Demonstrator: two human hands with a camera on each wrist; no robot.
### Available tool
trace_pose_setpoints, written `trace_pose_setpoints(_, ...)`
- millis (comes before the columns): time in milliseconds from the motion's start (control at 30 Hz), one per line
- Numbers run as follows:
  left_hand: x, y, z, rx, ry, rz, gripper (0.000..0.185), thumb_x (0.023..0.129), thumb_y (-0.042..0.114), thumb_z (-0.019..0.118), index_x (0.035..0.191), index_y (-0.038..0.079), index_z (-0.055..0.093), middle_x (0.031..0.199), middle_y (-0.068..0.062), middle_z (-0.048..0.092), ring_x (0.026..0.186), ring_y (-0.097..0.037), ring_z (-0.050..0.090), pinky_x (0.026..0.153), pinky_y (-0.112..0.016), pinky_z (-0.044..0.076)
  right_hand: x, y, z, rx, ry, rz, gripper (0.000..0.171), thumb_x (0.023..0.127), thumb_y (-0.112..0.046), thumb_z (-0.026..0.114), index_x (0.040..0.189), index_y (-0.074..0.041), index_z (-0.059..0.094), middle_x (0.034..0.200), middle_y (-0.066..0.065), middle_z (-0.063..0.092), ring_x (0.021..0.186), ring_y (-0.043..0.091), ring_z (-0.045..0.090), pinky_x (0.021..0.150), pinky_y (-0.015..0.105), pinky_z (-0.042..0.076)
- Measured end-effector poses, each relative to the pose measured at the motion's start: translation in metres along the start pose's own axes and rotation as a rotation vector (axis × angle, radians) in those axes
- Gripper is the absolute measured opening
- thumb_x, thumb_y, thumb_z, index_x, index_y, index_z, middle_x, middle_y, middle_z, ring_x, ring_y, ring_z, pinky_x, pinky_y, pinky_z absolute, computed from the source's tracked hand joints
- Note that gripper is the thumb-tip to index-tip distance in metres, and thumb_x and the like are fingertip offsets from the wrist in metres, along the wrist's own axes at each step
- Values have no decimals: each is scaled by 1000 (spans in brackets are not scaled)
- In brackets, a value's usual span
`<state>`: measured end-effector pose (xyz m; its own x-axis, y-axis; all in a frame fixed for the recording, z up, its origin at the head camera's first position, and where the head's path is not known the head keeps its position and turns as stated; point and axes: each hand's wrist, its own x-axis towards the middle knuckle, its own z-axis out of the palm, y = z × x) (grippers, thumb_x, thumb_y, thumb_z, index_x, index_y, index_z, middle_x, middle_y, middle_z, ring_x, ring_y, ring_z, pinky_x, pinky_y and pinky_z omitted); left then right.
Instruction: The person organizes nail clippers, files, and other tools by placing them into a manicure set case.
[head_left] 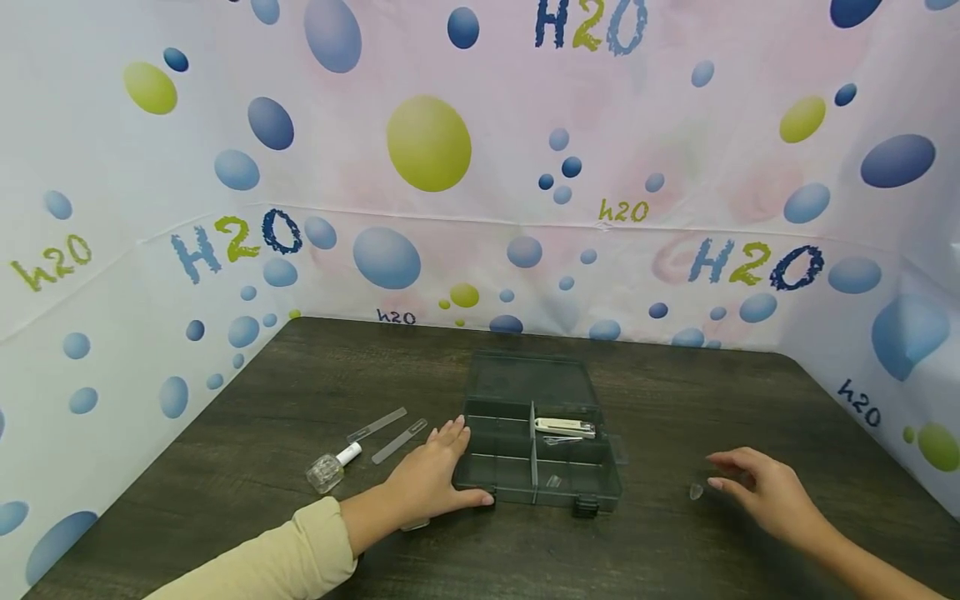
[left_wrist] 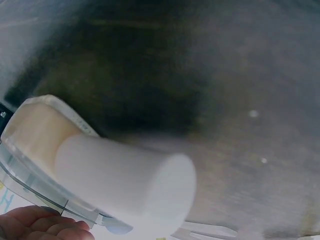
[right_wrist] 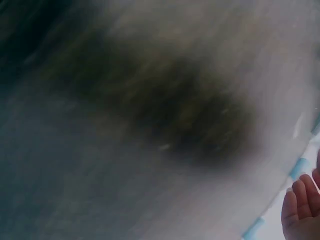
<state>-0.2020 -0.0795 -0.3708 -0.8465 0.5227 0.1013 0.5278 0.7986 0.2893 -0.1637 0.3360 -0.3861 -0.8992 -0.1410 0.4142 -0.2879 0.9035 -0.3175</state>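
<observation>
A dark see-through compartment box [head_left: 501, 494] lies on the table with its lid laid back. My left hand [head_left: 427, 477] rests against its left side, fingers extended and thumb at the front corner. Inside the box are a nail clipper [head_left: 564, 428], thin clear pieces [head_left: 562, 440] beneath it and a small clear piece [head_left: 553, 481] in the front right compartment. My right hand [head_left: 776, 493] hovers beside another small clear piece [head_left: 696, 492] on the table, thumb and fingers apart, holding nothing visible. Under my left wrist lies a beige bottle with a white cap [left_wrist: 127, 175], mostly hidden in the head view.
Left of the box lie a clear glass bottle with a white cap [head_left: 326, 473] and two clear flat strips, a farther one [head_left: 377, 424] and a nearer one [head_left: 400, 441]. A patterned curtain [head_left: 495, 200] surrounds the dark wooden table [head_left: 675, 400]. The right wrist view is blurred.
</observation>
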Motion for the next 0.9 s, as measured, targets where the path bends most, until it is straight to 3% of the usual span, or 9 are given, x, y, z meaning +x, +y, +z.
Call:
trace_pose_setpoints(200,0,0,0,1,-1,-1,91,76,55,68,136,-8,40,145,-26,33,134,-39,35,105,-48,37,-5,11,5,9,-120,-46,27,69,-5,77,95,-4,68,87,1,64,68,-10,46,53,18,43)
trace_pose_setpoints(467,-1,1,-1,5,9,3,91,76,55,69,136,-8,41,145,-26,34,133,-39,36,105,-48,38,-3,13,12,53,-125,-144,28,67,-6,78,93,-10,69,85,-3,61,72,-10,46,52,19,41)
trace_pose_setpoints(767,0,1,0,7,-6,-10,92,75,56,68,136,-6,41,146,-25,33,133,-39,36,102,-48,40,4,18,10,142,-202,-215,21,74,-9,75,93,-7,67,86,-1,60,74,-10,46,54,19,43)
trace_pose_setpoints(900,0,2,0,8,-10,-19,92,75,56,68,137,-6,40,146,-24,32,133,-39,36,101,-49,42,9,18,8,157,-262,-202,17,77,-12,73,92,-8,67,85,-3,59,72,-10,45,54,20,42)
